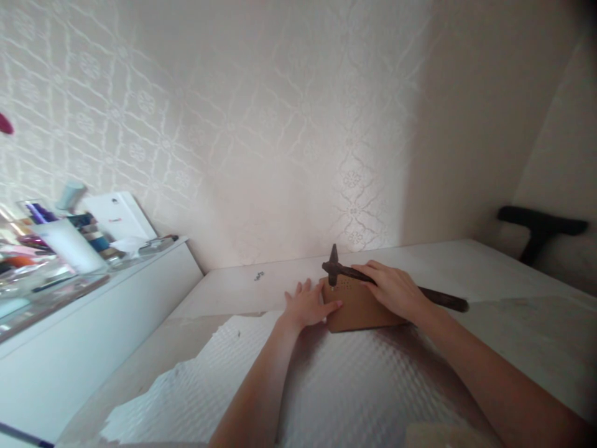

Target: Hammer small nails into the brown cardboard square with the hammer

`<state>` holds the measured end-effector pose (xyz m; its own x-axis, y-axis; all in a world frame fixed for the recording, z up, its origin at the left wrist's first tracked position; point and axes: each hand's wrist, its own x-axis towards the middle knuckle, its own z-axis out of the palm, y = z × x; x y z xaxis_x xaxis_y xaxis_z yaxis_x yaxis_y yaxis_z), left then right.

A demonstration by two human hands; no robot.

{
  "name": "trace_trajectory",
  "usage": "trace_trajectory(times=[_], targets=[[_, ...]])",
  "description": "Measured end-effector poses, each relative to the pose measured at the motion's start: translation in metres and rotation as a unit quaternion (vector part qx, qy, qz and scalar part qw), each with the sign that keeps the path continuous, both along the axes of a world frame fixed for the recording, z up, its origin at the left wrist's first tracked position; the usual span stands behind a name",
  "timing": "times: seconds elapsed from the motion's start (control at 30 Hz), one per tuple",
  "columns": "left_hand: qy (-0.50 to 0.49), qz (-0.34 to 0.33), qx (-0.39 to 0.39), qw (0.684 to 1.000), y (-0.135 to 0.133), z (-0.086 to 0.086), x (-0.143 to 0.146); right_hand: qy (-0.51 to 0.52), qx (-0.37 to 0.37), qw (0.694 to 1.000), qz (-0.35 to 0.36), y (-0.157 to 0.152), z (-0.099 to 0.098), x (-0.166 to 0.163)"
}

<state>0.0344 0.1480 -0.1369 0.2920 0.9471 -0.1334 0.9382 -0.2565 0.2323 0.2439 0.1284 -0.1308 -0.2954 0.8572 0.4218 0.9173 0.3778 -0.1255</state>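
Observation:
In the head view, my right hand is wrapped round the dark handle of a hammer. The hammer's head is over the left end of a flat brown board; whether it touches the board I cannot tell. Small light dots, perhaps nail heads, mark the board around there. My left hand lies at the board's left edge, fingers spread on the table and thumb resting on the board's top. A few small metal pieces, possibly nails, lie on the table to the left.
A white table stands against a patterned wall. Bubble wrap spreads below the board. On the left, a white cabinet holds bottles, a white box and clutter. A black T-shaped object stands at the right.

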Motion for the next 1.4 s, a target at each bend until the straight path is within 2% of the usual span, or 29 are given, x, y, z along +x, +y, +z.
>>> trace_trajectory(times=[0.23,0.37,0.47,0.57,0.63,0.7,0.83,0.97,1.13,1.2,1.27,1.33,1.4], targets=[[-0.036,0.003,0.04,0.999,0.003,-0.004,-0.001,0.026,0.03,0.999,-0.017,0.002,-0.003,0.002],[-0.158,0.0,0.107,0.982,0.006,0.001,0.004,0.068,0.066,0.995,-0.023,0.004,-0.006,0.001],[-0.328,0.0,0.083,0.941,0.004,0.005,0.015,0.102,0.096,0.99,-0.007,0.003,-0.006,-0.003],[-0.491,-0.014,0.007,0.871,-0.006,0.006,0.033,0.127,0.102,0.987,0.014,0.0,-0.005,-0.01],[-0.558,0.007,-0.026,0.829,-0.015,0.005,0.044,0.134,0.085,0.987,0.033,-0.004,-0.005,-0.015],[-0.595,0.048,-0.034,0.802,-0.022,0.003,0.052,0.131,0.066,0.988,0.049,-0.006,-0.005,-0.02],[-0.617,0.107,-0.017,0.779,-0.025,-0.003,0.058,0.102,0.042,0.993,0.046,-0.008,-0.001,-0.025],[-0.626,0.115,-0.023,0.771,-0.018,-0.007,0.055,0.034,0.007,0.999,0.016,-0.01,0.007,-0.022],[-0.628,0.12,0.013,0.768,-0.014,-0.004,0.049,-0.033,-0.044,0.998,-0.033,-0.014,0.015,-0.016],[-0.619,0.102,0.034,0.778,-0.011,0.0,0.045,-0.043,-0.048,0.997,-0.043,-0.016,0.017,-0.016],[-0.581,0.059,0.049,0.81,-0.007,0.005,0.037,-0.044,-0.038,0.997,-0.052,-0.017,0.018,-0.016],[-0.498,0.011,0.073,0.864,-0.002,0.01,0.026,-0.04,-0.022,0.997,-0.063,-0.016,0.017,-0.015],[-0.372,-0.017,0.105,0.922,0.001,0.015,0.012,-0.035,-0.015,0.996,-0.076,-0.015,0.015,-0.013]])
